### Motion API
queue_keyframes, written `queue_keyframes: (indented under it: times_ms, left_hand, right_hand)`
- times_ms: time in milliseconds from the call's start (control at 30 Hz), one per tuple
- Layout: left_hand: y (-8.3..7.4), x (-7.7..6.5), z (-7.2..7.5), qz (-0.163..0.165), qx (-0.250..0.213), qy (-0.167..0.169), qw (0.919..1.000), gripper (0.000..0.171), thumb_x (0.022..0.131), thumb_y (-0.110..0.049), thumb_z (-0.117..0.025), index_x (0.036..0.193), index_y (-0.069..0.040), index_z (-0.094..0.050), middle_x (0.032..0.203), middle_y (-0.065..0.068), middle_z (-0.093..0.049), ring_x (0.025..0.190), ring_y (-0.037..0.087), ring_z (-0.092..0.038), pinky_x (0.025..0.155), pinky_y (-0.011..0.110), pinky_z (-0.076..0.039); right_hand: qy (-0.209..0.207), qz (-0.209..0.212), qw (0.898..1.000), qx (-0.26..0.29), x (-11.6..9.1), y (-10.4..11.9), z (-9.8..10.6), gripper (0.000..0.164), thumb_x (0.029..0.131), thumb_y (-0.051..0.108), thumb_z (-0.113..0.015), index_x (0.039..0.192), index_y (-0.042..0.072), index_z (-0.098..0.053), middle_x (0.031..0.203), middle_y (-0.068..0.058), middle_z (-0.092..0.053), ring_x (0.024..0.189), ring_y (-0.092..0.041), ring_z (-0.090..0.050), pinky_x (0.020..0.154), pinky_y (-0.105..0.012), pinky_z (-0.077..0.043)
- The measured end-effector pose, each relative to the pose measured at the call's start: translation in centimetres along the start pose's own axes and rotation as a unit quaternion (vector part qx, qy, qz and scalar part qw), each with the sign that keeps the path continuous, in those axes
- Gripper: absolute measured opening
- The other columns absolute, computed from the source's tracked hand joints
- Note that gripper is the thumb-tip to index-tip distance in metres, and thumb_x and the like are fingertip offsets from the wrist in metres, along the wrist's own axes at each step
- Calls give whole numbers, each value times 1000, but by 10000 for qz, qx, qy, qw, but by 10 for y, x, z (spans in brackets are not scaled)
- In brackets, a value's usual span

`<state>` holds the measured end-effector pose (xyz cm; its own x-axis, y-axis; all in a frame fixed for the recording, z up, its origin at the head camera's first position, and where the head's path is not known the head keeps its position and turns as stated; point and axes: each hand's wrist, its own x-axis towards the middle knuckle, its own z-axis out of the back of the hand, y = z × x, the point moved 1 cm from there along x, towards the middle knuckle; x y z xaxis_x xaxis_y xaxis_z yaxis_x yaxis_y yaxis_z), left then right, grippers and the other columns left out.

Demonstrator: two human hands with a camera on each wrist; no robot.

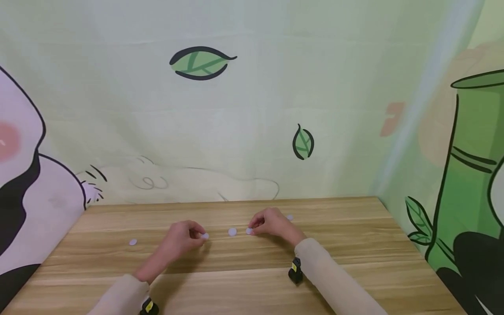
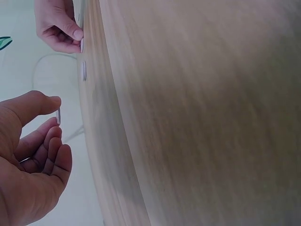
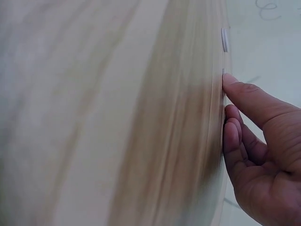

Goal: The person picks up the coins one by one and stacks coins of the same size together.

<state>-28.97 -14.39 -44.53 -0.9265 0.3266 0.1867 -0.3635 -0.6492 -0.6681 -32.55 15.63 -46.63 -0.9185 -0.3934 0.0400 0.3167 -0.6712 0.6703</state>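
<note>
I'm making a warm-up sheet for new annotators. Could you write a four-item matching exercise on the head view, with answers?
1. Left hand
2. Right hand
3. Tabletop
4. Right sleeve

A. beige
B. pinching one disc, with the rightmost disc just beyond its wrist
C. wood-grained
D. pinching another disc, between the leftmost disc and the middle disc

Pairs: 1-D, 2-B, 3-C, 4-A
</note>
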Motion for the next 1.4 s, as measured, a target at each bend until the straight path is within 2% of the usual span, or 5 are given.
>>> queue_keyframes:
  times_ms: [400, 700, 967, 1200, 1400]
  left_hand:
    - [-6, 1, -2, 133, -83, -25, 9999, 12, 81, -6, -83, 85, -3, -73, 71, 0, -60, 68, 12, -54, 58, 22, -44]
    - [-10, 5, -9, 218, -218, 0, 9995, 12, 81, -6, -83, 87, -3, -73, 74, 0, -61, 70, 13, -54, 59, 22, -45]
    - [-21, 9, -17, -18, -290, 46, 9996, 11, 82, -6, -82, 87, -3, -73, 73, 0, -61, 69, 13, -54, 59, 23, -45]
    - [-31, 16, -25, 99, -442, 171, 9988, 11, 83, -6, -82, 87, -4, -73, 75, 1, -59, 70, 14, -53, 57, 23, -44]
    - [-38, 20, -33, -11, -557, 369, 9978, 12, 80, -1, -82, 88, 0, -73, 72, 1, -59, 67, 13, -52, 55, 22, -42]
  right_hand:
    - [17, -30, 9999, -137, 1, 0, 1, 7, 85, 20, -85, 89, 17, -79, 78, 10, -68, 74, -6, -56, 69, -22, -47]
    - [-27, 22, 9998, -202, -1, 5, 1, 8, 85, 17, -84, 91, 13, -80, 81, 7, -70, 74, -6, -55, 69, -21, -47]
    - [-105, 29, 9991, -411, -2, 10, 1, 6, 85, 15, -83, 90, 11, -80, 82, 6, -73, 77, -5, -59, 73, -24, -50]
    - [-222, 290, 9977, -572, -6, 14, 1, 6, 84, 11, -84, 89, 9, -81, 82, 7, -75, 77, -1, -60, 74, -22, -52]
    - [-169, 202, 9982, -532, -3, 12, 0, 6, 85, 13, -84, 89, 9, -81, 83, 5, -76, 79, -3, -63, 77, -25, -53]
